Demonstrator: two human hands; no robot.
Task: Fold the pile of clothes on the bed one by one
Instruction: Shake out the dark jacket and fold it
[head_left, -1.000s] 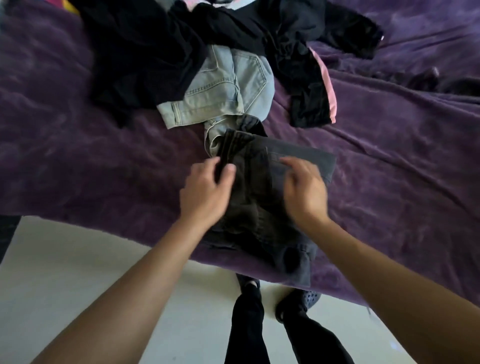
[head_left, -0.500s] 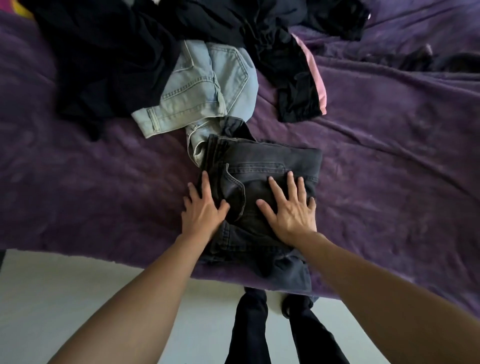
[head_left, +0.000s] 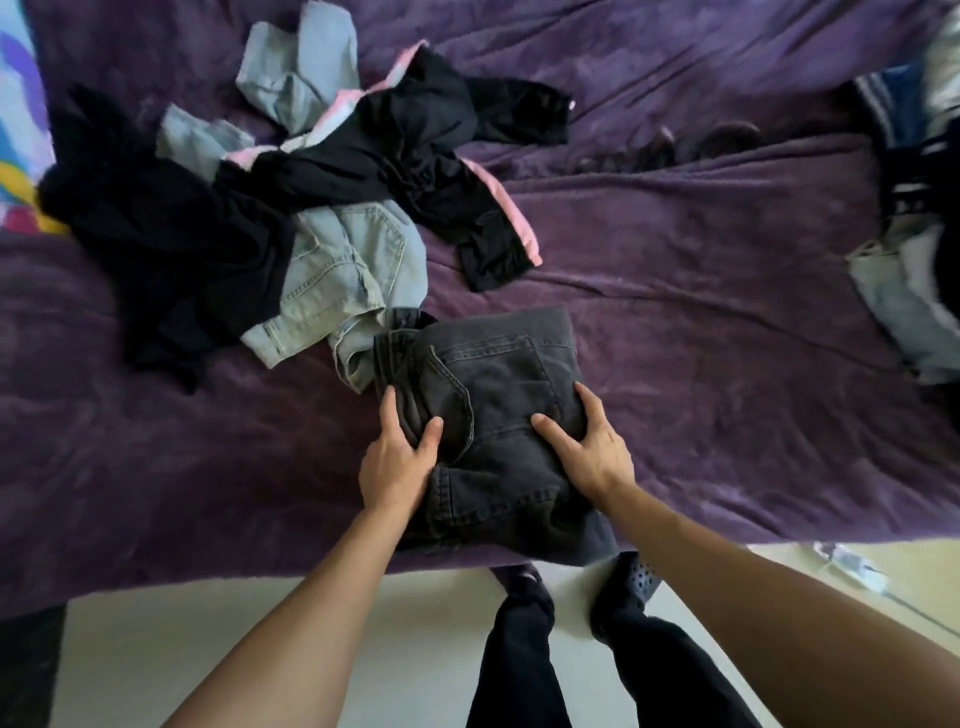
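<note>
— In the head view, where do we have the dark grey jeans (head_left: 498, 395)?
— Folded into a bundle at the near edge of the bed (head_left: 727, 364), just near-right of the unfolded pile (head_left: 208, 249). Our left hand (head_left: 397, 460) and right hand (head_left: 592, 452) clasp its two sides, thumbs on top, fingers (head_left: 388, 415) wrapped over the edges.
— What could go wrong from here?
— If we lift it with a slack hold, the layers may slide open, or the bundle may slip off onto the floor (head_left: 208, 649). Its far-left corner touches the light blue jeans (head_left: 343, 270), which might drag along.
— Any containers?
— None that we can see. Blurred clothes (head_left: 904, 312) lie at the far right.
</note>
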